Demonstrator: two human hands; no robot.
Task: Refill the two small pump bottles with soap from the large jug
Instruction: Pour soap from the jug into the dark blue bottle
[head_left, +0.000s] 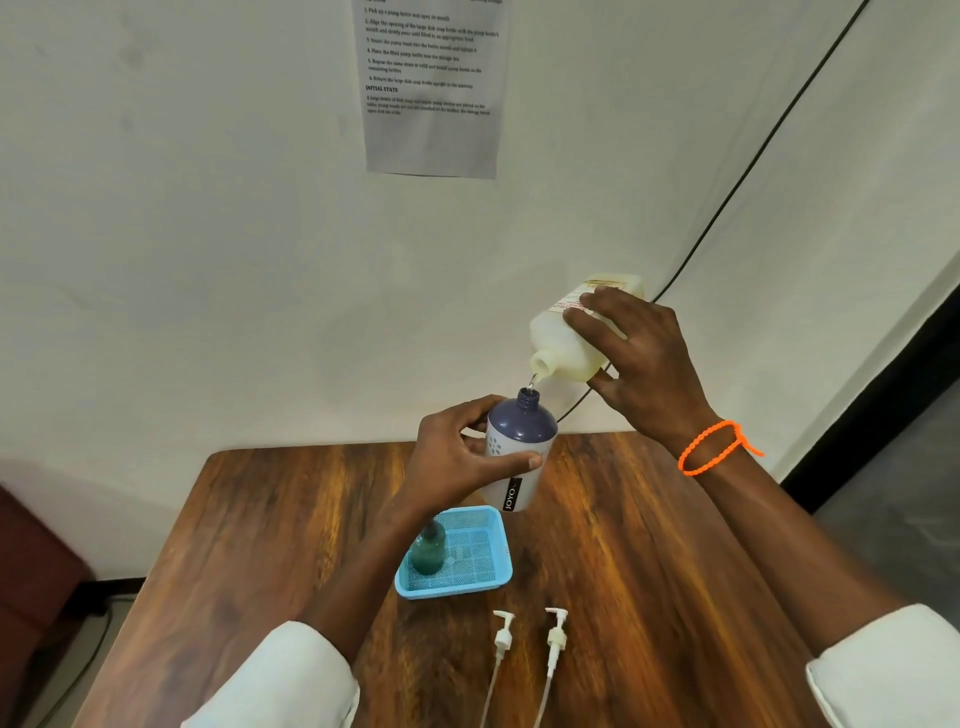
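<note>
The tilted pale plastic jug (569, 338), gripped by the right hand (644, 358), is pouring into the blue-topped bottle (519, 441) clasped by the left hand (457, 452); steady alignment is needed next.

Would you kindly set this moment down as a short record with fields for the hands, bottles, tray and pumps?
left hand: grips the purple bottle, held above the table, neck open
right hand: holds the jug tipped, mouth just over the bottle's neck
soap: thin stream at the jug's mouth
tray: blue, on the table, holds the green bottle
pumps: two, lying on the table nearer the person than the tray
stage: first bottle being filled
</note>
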